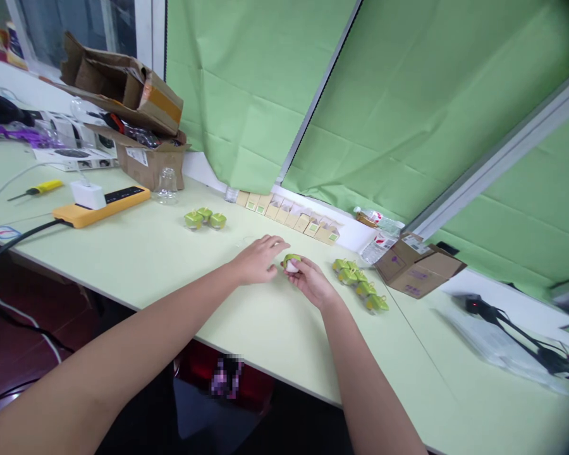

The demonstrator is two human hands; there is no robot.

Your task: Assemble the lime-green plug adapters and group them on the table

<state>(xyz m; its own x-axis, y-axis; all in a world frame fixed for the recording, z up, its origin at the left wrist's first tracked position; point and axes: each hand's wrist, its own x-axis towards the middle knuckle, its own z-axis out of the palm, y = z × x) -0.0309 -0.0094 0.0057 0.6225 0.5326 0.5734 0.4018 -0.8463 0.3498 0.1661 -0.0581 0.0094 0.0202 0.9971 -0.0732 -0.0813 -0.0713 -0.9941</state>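
Small item [292,263]: green top, white lower part, rounded, held above the pale table [265,322]. My right hand [315,284] pinches it, thumb against fingers. My left hand [258,260] hovers just beside, palm down, fingers loosely spread. Forearms converge.

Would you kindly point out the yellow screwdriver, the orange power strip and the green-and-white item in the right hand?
Yellow screwdriver [47,187], head view, handle.
Orange power strip [109,209], head view, front side.
Green-and-white item [291,258], head view, green part.
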